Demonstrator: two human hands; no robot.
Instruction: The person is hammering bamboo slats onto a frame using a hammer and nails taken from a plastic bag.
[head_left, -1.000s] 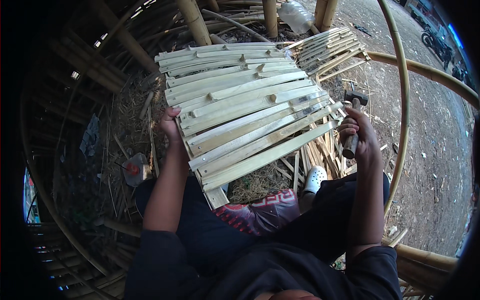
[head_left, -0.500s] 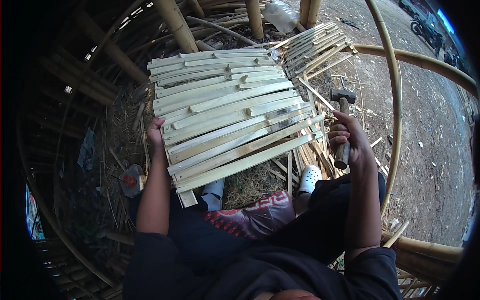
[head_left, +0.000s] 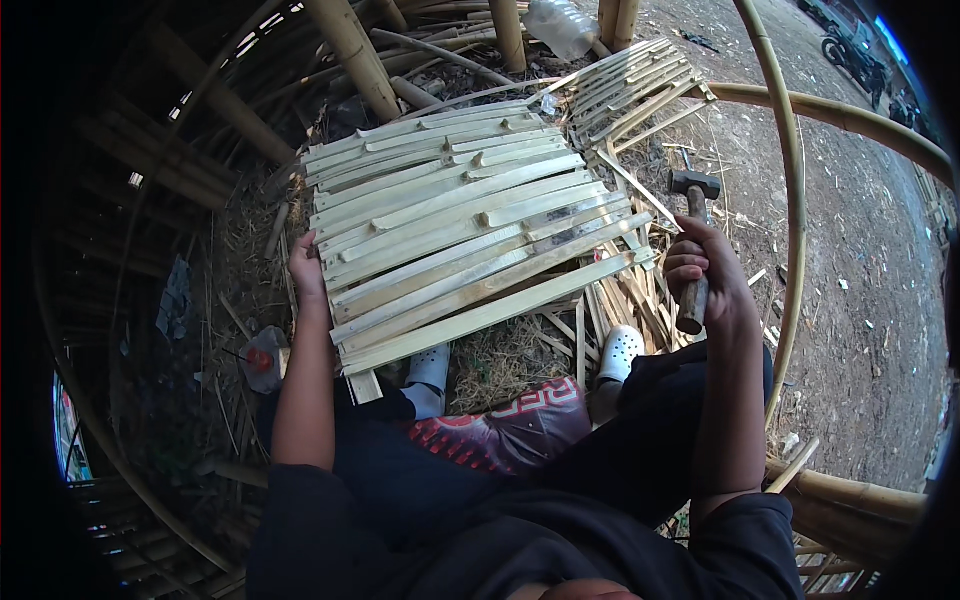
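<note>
A panel of pale split-bamboo slats [head_left: 455,215] lies tilted across the space before my knees, its slats running side to side with narrow gaps. My left hand [head_left: 308,266] grips the panel's left edge; the fingers are partly hidden beneath it. In my right hand [head_left: 712,268] is a hammer [head_left: 697,190], its wooden handle wrapped by my fingers and its dark metal head pointing up and away. The hammer stands off the panel's right side, not touching it. One slat end [head_left: 365,387] sticks out below the panel's near left corner.
Another slatted bamboo panel [head_left: 640,85] lies beyond on the right. Loose bamboo strips [head_left: 640,310] litter the ground near my white clog [head_left: 622,352]. Bamboo poles [head_left: 785,220] curve along the right. A plastic bag with something red [head_left: 262,358] sits at left, and a clear jug [head_left: 560,30] at the back.
The panel has turned slightly, its right end shifting a little right and its near left corner drawing in. My right hand and the hammer have moved slightly right.
</note>
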